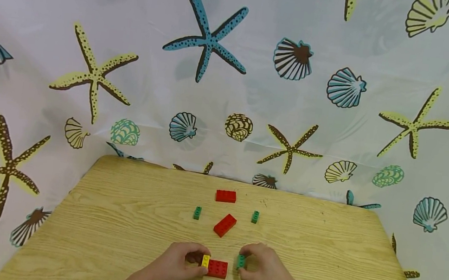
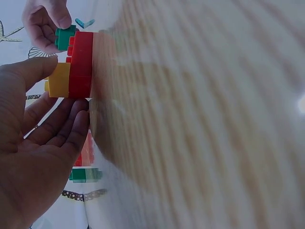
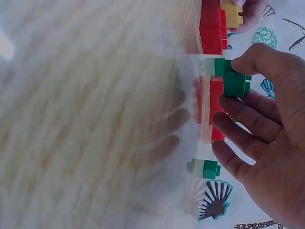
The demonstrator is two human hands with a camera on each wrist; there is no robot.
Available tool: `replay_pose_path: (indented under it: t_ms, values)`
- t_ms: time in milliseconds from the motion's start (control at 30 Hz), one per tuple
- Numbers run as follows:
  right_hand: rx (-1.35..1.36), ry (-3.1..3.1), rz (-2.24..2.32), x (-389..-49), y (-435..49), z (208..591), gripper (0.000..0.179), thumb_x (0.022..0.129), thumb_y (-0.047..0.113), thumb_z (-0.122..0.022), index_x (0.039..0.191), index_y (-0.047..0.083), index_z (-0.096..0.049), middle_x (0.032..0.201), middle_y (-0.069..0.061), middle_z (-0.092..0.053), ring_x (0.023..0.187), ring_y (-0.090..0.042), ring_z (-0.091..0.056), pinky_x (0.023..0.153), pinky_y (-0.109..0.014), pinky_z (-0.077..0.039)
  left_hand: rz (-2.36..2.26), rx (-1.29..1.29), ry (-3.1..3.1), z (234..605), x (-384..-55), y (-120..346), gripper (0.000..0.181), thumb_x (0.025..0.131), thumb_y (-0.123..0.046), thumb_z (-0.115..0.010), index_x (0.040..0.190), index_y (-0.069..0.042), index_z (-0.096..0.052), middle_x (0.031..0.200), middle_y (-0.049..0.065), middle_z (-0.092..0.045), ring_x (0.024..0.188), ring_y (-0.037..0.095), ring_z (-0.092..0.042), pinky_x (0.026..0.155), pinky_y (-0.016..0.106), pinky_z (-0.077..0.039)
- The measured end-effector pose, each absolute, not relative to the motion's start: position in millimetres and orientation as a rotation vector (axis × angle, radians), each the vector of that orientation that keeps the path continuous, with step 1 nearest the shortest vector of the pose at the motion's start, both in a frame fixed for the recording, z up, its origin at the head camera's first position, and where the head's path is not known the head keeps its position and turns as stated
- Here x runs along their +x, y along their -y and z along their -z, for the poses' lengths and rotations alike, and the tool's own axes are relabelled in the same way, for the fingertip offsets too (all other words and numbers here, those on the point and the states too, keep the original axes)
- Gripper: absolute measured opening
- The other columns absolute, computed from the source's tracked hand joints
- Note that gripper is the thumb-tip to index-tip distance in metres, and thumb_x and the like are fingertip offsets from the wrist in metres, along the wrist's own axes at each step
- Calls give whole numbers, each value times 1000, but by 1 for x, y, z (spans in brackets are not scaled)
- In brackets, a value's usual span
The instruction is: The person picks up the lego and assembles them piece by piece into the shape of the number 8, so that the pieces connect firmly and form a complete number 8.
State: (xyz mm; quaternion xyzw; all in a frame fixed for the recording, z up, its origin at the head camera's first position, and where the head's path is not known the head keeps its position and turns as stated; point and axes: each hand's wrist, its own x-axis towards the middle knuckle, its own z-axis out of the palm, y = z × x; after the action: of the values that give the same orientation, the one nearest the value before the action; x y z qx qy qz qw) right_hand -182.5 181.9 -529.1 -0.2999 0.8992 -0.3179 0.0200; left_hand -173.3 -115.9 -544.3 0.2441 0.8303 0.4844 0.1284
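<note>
Near the table's front edge lies a red toy brick (image 1: 218,269) with studs on top. A small yellow brick (image 1: 205,261) sits on its left end, pinched between thumb and fingers of my left hand (image 1: 176,264). To the right of the red brick, my right hand (image 1: 265,269) pinches a small green brick (image 1: 241,262) between thumb and fingertips. The right wrist view shows that green brick (image 3: 234,82) raised off the tabletop, apart from the red brick (image 3: 211,26). In the left wrist view the yellow brick (image 2: 59,80) rests against the studded side of the red one.
Farther back on the wooden table (image 1: 136,204) lie a tilted red brick (image 1: 224,225), another red brick (image 1: 226,196), a green brick (image 1: 197,213) at left and a green brick (image 1: 255,217) at right. A curtain (image 1: 146,23) printed with starfish and shells encloses the table's back and sides.
</note>
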Motion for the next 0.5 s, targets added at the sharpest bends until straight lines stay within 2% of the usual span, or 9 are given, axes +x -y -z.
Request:
replay_pose_path:
  t_ms: [233, 500]
  values:
    - [-925, -2740, 1003, -181, -174, 528, 28, 89, 20, -82, 114, 10, -74, 108, 3, -75, 103, -19, -68, 92, -33, -55, -1413, 724, -2416, 546, -174, 117, 36, 98, -29, -77, 126, -7, -72, 115, 1, -73, 99, 14, -68, 86, 27, -58]
    - [-930, -2709, 999, -179, -168, 528, 29, 89, 23, -81, 115, 11, -73, 109, 4, -75, 103, -16, -67, 93, -31, -55, -1421, 738, -2415, 545, -174, 116, 36, 98, -29, -76, 126, -5, -71, 116, 3, -74, 100, 17, -70, 86, 29, -59]
